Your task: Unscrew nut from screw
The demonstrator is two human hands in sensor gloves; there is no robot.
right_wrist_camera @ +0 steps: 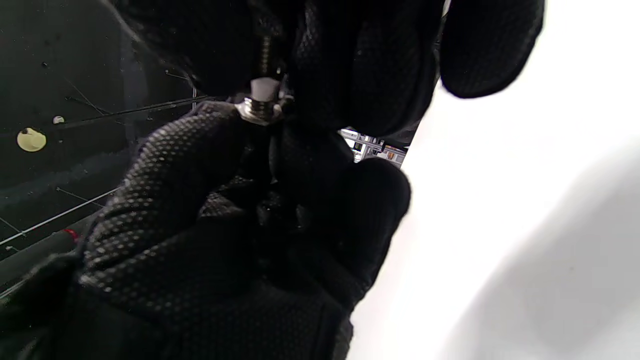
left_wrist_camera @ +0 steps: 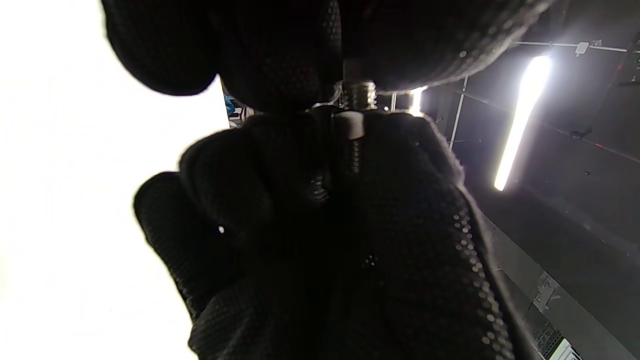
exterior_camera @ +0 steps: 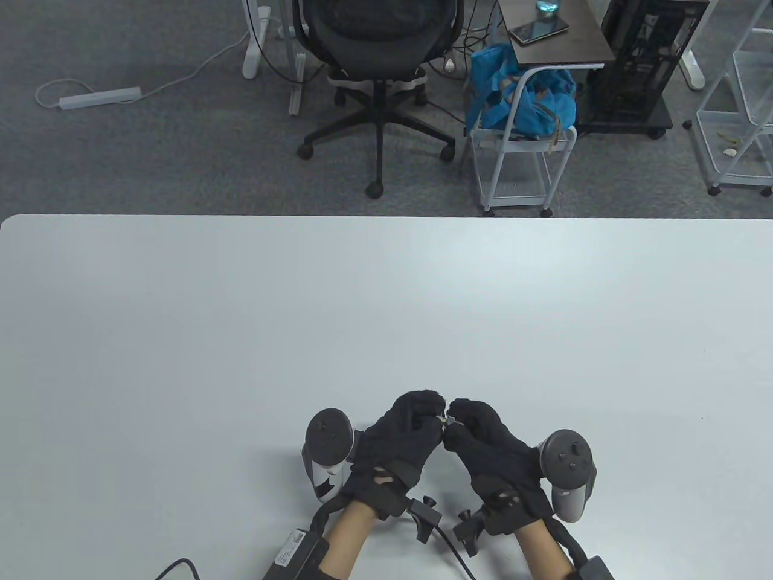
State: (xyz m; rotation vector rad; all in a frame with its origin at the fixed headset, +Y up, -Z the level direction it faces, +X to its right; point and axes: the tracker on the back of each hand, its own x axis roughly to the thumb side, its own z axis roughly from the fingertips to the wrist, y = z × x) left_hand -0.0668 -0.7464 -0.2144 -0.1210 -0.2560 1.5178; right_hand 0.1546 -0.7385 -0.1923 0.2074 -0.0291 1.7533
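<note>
The screw [exterior_camera: 445,419] sits in the air just above the near part of the white table [exterior_camera: 241,314], caught between the fingertips of both gloved hands, and everything else arranges itself around it. The left hand [exterior_camera: 401,438] comes at the screw from the left and the right hand [exterior_camera: 486,444] from the right, knuckles tipped toward each other so the fingertips meet over it; that pairing makes sense for the job, since one hand has to keep the shaft from spinning while the other turns. In the left wrist view a short stretch of thread shows, with a smooth grey collar just under it that I take to be the nut [left_wrist_camera: 351,125], and glove fabric closes in on the metal from above and below. The right wrist view shows a hexagonal bright piece on the thread and a plain grey end poking beyond it, with fingers [right_wrist_camera: 200,150] pressed up against it. Both hands have their fingers drawn together and clamped on the little assembly, but which hand has the nut and which has the shaft I cannot tell. Holding it off the table, close to the body, likely keeps the wrists free to twist. Thread is visible on both sides of the nut, so it seems not yet off.
</note>
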